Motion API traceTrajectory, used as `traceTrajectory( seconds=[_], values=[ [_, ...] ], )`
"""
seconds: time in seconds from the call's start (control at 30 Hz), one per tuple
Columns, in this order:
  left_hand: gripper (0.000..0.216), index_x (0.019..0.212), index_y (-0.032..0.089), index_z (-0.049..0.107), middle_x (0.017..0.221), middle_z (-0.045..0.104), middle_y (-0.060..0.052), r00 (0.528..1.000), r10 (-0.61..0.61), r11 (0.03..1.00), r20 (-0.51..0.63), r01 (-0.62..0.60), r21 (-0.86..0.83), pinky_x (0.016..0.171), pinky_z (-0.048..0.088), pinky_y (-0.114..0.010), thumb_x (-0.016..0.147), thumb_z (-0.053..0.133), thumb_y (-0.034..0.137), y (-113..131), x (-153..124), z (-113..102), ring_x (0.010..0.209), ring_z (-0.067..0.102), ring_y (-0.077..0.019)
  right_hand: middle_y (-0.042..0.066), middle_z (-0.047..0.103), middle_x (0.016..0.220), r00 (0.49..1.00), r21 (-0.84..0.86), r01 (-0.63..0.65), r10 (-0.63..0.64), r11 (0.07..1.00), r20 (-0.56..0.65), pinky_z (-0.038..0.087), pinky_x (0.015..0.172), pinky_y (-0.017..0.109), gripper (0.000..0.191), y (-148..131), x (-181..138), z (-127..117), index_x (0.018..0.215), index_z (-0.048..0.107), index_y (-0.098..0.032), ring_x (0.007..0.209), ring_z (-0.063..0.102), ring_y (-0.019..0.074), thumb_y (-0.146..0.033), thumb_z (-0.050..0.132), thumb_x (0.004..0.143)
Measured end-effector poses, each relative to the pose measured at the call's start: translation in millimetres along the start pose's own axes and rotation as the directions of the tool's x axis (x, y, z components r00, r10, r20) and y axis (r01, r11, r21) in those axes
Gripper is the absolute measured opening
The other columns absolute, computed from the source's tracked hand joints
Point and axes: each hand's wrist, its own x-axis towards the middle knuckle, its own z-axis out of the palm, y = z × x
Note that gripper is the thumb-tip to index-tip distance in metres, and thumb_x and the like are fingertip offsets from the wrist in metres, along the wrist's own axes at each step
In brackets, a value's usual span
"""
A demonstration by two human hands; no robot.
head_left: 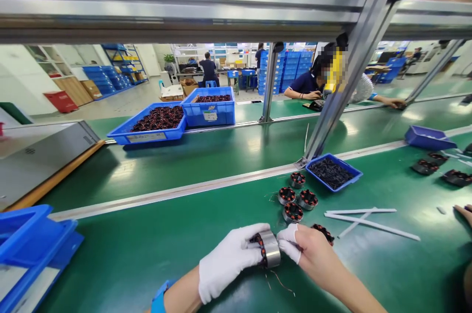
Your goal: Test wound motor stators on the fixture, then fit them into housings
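While the left hand (234, 259) braces a wound ring (272, 250), the right hand (313, 250) meets its edge

Because the left hand's gloved thumb and fingers clasp the wound ring from the left, it sits tipped on its side above the near desk (147, 254), apparently so that its right end can be reached. The right hand's white-capped fingertips come narrowly together there; whether they pinch the rim or something finer, I cannot tell. Smooth silvery metal forms the ring's outer wall, with reddish windings (263, 250) and black lining at its left end. Hair-thin wires (282, 281) curl below. Farther off, four similar rings (286, 196) are clustered, likely for easy reach, near a shallow blue plastic tray (348, 184) heaped with slender dark pieces (332, 173). To the right, straight white strips (376, 227) lie crossed on glossy green.
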Motion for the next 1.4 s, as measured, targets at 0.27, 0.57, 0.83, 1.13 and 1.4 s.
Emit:
traceTrajectory(
  seconds=[0.27,0.57,0.83,1.13,1.4],
  values=[
    [0.05,0.117,0.012,0.052,0.117,0.06,-0.008,0.997,0.065,0.991,-0.039,-0.06,0.12,0.099,0.037,-0.035,0.068,0.048,0.009,-10.5,3.4,0.5,0.107,0.054,-0.0213,0.003,0.061,0.07,0.985,-0.022,0.074,-0.076,0.997,-0.156,0.036,0.056,0.023,0.022,3.4,-3.2,4.8,0.087,0.064,-0.022,0.064,0.054,0.0136,-0.027,0.043,0.088],
    [0.05,0.114,0.016,0.057,0.115,0.062,-0.002,0.987,0.148,0.958,-0.055,-0.13,0.258,0.1,0.037,-0.033,0.069,0.04,0.007,-16.0,0.9,5.3,0.106,0.056,-0.0187,0.002,0.064,0.082,1.0,0.301,-0.009,0.007,0.954,0.007,0.043,0.066,0.023,0.023,-10.6,2.2,5.1,0.098,0.062,-0.023,0.074,0.057,0.014,-0.017,0.046,0.082],
    [0.047,0.107,0.021,0.061,0.104,0.066,0.001,0.976,0.216,0.915,-0.011,-0.198,0.351,0.091,0.043,-0.027,0.067,0.041,0.005,-14.7,-3.0,5.4,0.096,0.06,-0.0165,0.003,0.062,0.073,0.993,0.244,0.114,-0.116,0.963,-0.01,0.041,0.063,0.022,0.023,-13.6,-3.3,-2.3,0.094,0.059,-0.02,0.068,0.056,0.0132,-0.019,0.036,0.087],
    [0.048,0.094,0.019,0.068,0.09,0.07,0.002,0.984,0.17,0.903,-0.054,-0.134,0.408,0.079,0.047,-0.024,0.059,0.039,0.005,-13.8,-1.2,6.1,0.083,0.062,-0.0177,0.005,0.062,0.069,0.992,0.051,0.124,-0.124,0.991,-0.003,0.042,0.06,0.026,0.026,-12.7,-13.7,2.6,0.086,0.061,-0.02,0.064,0.055,0.0158,-0.013,0.036,0.082],
    [0.044,0.09,0.022,0.068,0.087,0.069,0.004,0.985,0.17,0.887,-0.039,-0.135,0.441,0.078,0.046,-0.023,0.062,0.039,0.007,-16.5,0.6,4.8,0.083,0.061,-0.0169,0.004,0.061,0.067,0.991,0.047,0.132,-0.131,0.99,-0.02,0.038,0.057,0.024,0.026,-10.7,-10.6,4.9,0.081,0.06,-0.018,0.06,0.054,0.0137,-0.011,0.035,0.082]
  ],
)
